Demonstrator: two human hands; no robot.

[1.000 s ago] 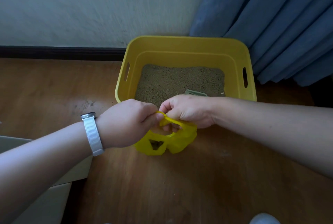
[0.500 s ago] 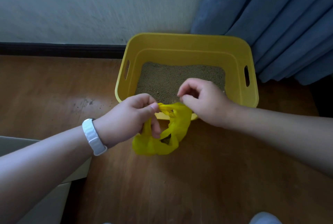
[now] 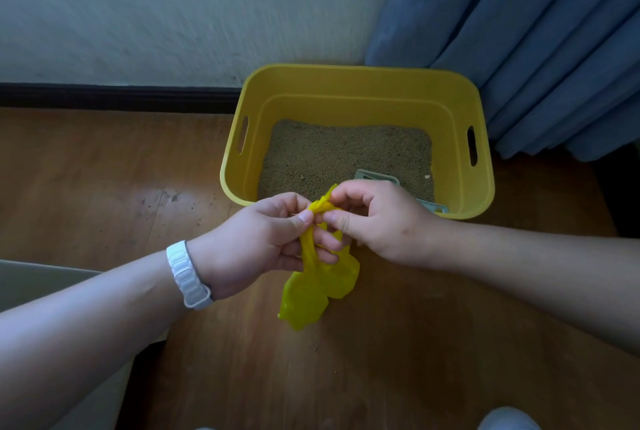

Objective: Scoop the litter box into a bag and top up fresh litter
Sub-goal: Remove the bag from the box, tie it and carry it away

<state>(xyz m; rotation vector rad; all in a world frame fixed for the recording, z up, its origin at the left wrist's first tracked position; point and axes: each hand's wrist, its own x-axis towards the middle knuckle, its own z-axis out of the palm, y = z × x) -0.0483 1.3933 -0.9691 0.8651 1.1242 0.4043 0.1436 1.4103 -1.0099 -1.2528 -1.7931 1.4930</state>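
Note:
A yellow litter box (image 3: 353,83) stands on the wooden floor against the wall, with brown litter (image 3: 339,156) inside. A grey scoop (image 3: 375,176) lies in the litter at the near side, partly hidden behind my right hand. In front of the box hangs a small yellow plastic bag (image 3: 311,294). My left hand (image 3: 256,242) pinches the bag's twisted top between thumb and fingers. My right hand (image 3: 377,222) pinches the same top from the right. The two hands almost touch.
A blue curtain (image 3: 540,42) hangs at the right behind the box. A dark skirting board (image 3: 114,95) runs along the white wall. A pale cardboard box (image 3: 41,284) sits at the lower left under my left forearm. Litter grains dot the floor.
My right hand came back from over the box to the bag's top and pinches it again. The bag now hangs lower and longer below my hands.

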